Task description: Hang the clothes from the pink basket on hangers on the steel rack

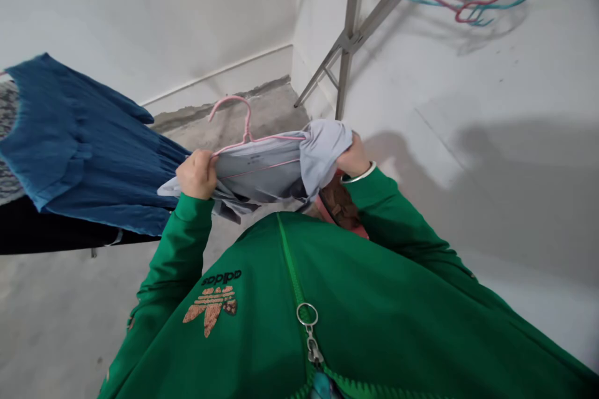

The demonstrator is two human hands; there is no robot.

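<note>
Pale grey garment [262,184], near centre, on pink hanger [247,131]. Left hand [197,174], at its nine o'clock: fingers clenched on garment and hanger. Right hand [354,157], at three: grasping bunched garment (fingertips hidden).

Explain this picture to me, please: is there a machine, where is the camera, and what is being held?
There is no machine: these are a person's bare hands, seen from a camera worn on the head, looking forward and down past a green jacket. The left hand and right hand hold a pale garment with a pink hanger in it, hook showing. A blue garment is at left; more hangers and a metal frame are at upper right. Below is grey floor.
</note>
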